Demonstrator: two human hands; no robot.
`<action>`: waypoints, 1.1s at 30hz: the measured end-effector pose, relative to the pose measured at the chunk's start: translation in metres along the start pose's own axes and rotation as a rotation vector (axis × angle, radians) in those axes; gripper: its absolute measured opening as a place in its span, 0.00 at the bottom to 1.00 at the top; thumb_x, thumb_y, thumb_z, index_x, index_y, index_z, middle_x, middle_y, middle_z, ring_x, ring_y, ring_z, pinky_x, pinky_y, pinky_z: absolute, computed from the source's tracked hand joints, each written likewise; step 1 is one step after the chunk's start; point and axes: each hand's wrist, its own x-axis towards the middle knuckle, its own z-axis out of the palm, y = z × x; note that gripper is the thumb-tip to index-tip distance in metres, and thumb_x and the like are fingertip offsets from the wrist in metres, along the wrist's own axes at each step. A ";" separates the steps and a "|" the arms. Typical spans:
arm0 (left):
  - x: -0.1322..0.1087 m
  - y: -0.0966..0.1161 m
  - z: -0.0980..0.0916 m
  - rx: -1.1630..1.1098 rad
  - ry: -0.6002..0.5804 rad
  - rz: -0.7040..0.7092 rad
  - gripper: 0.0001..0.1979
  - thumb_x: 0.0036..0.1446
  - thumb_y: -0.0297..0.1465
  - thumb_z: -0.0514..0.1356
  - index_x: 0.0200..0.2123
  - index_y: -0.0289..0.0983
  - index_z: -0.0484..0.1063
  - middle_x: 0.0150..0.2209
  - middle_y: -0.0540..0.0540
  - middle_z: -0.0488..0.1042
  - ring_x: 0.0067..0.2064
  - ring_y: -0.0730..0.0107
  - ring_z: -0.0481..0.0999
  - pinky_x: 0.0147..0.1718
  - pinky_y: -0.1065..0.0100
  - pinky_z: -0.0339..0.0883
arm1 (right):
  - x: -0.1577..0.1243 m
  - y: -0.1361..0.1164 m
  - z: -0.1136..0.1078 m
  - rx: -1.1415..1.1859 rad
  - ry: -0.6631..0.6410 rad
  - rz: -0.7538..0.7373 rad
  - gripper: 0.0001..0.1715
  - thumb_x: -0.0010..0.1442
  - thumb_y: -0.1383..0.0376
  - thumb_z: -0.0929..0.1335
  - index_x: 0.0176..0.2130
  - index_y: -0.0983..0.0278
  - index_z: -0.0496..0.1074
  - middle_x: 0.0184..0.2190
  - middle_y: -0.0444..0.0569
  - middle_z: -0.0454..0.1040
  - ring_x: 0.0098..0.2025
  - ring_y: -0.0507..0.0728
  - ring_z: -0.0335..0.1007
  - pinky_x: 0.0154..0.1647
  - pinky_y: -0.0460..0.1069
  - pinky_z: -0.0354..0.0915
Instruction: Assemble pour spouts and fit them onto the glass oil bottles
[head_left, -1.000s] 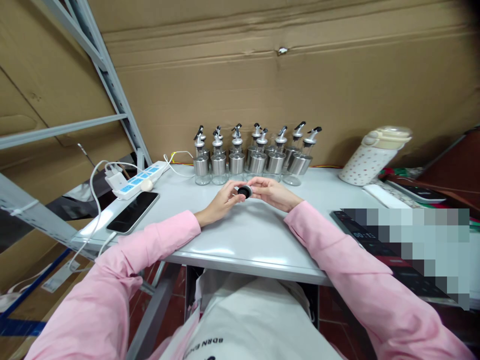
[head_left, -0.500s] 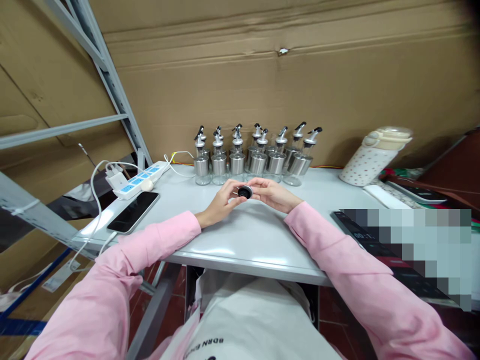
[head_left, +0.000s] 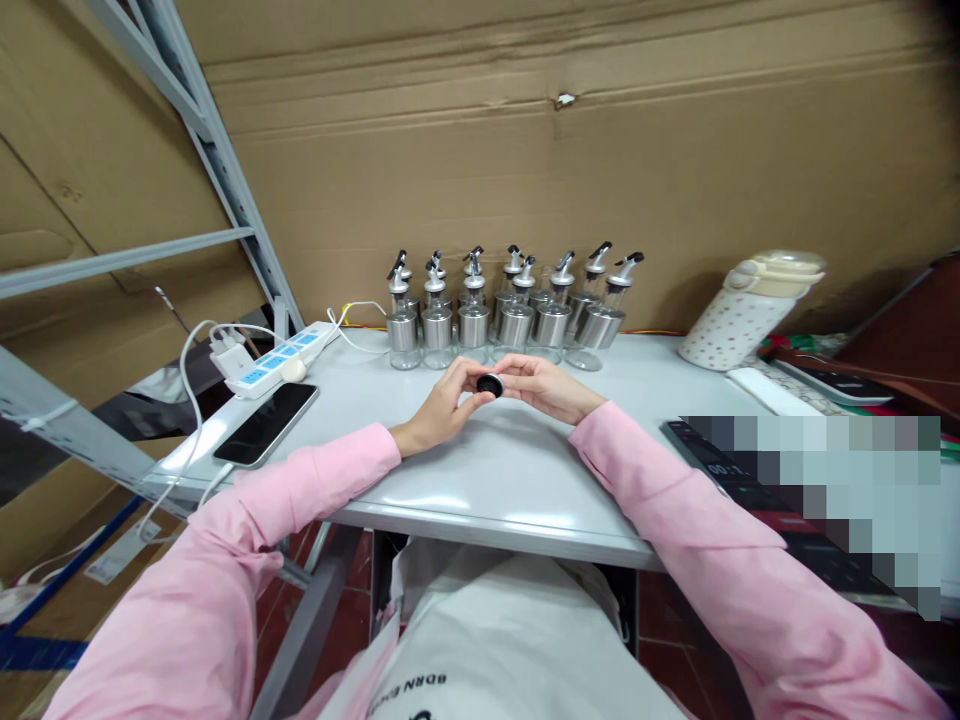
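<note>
Both hands pinch one black cap (head_left: 490, 383): our left hand (head_left: 439, 405) at 9 o'clock, right hand (head_left: 546, 385) at 3.

The person wears a long-sleeved top in plain light pink. The left sleeve (head_left: 247, 560) rises from the lower left corner of the frame towards the centre. The right sleeve (head_left: 720, 560) rises from the lower right. The fabric is soft and matte, creased into broad folds near the elbows, and smoother towards the wrists. Each sleeve ends in a simple, close hem. The left hand (head_left: 439, 410) and right hand (head_left: 551, 387), at mid-frame, are bare. At bottom centre a white cloth (head_left: 510, 640) covers the lap; whether it is an apron or something else cannot be told. Dark printed capital letters (head_left: 420, 687) sit upside down near the frame's lower edge.
</note>
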 end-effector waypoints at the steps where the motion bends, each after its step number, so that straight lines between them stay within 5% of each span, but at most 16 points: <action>1: 0.000 0.000 -0.001 0.004 -0.004 -0.001 0.16 0.60 0.43 0.54 0.43 0.37 0.64 0.40 0.44 0.64 0.40 0.67 0.67 0.40 0.66 0.65 | 0.000 0.000 0.001 -0.010 -0.001 -0.004 0.14 0.40 0.63 0.77 0.28 0.64 0.74 0.29 0.42 0.74 0.34 0.48 0.70 0.44 0.48 0.63; 8: -0.001 -0.009 0.000 -0.109 0.079 -0.154 0.17 0.58 0.43 0.56 0.41 0.36 0.62 0.37 0.46 0.66 0.37 0.70 0.68 0.38 0.68 0.62 | 0.004 0.002 0.008 -0.293 0.128 -0.143 0.11 0.46 0.60 0.72 0.31 0.62 0.74 0.35 0.44 0.72 0.37 0.51 0.67 0.39 0.48 0.65; 13: -0.002 -0.013 0.003 -0.193 0.090 -0.261 0.19 0.57 0.46 0.56 0.40 0.37 0.59 0.36 0.48 0.65 0.35 0.73 0.67 0.34 0.71 0.60 | 0.003 0.000 0.014 -0.377 0.105 -0.085 0.13 0.49 0.58 0.70 0.33 0.64 0.73 0.24 0.42 0.70 0.26 0.48 0.65 0.29 0.46 0.63; 20: -0.003 -0.021 0.002 -0.157 0.036 -0.271 0.18 0.58 0.44 0.55 0.44 0.37 0.60 0.40 0.46 0.65 0.40 0.71 0.67 0.36 0.70 0.61 | 0.004 0.004 0.014 -0.387 0.152 -0.069 0.16 0.44 0.63 0.73 0.35 0.66 0.72 0.20 0.42 0.73 0.24 0.50 0.70 0.34 0.49 0.70; 25: -0.004 -0.021 0.001 -0.136 -0.015 -0.242 0.17 0.60 0.39 0.53 0.49 0.38 0.60 0.48 0.43 0.62 0.45 0.67 0.67 0.42 0.66 0.63 | 0.006 0.006 0.011 -0.361 0.176 -0.116 0.16 0.43 0.62 0.74 0.34 0.65 0.73 0.28 0.45 0.77 0.29 0.53 0.74 0.39 0.51 0.72; 33: -0.003 -0.024 0.003 -0.188 0.010 -0.290 0.18 0.60 0.41 0.53 0.49 0.38 0.59 0.43 0.45 0.66 0.42 0.68 0.69 0.40 0.66 0.64 | 0.007 0.009 0.007 -0.453 0.111 -0.153 0.18 0.45 0.63 0.73 0.38 0.64 0.73 0.26 0.44 0.77 0.29 0.53 0.74 0.36 0.50 0.72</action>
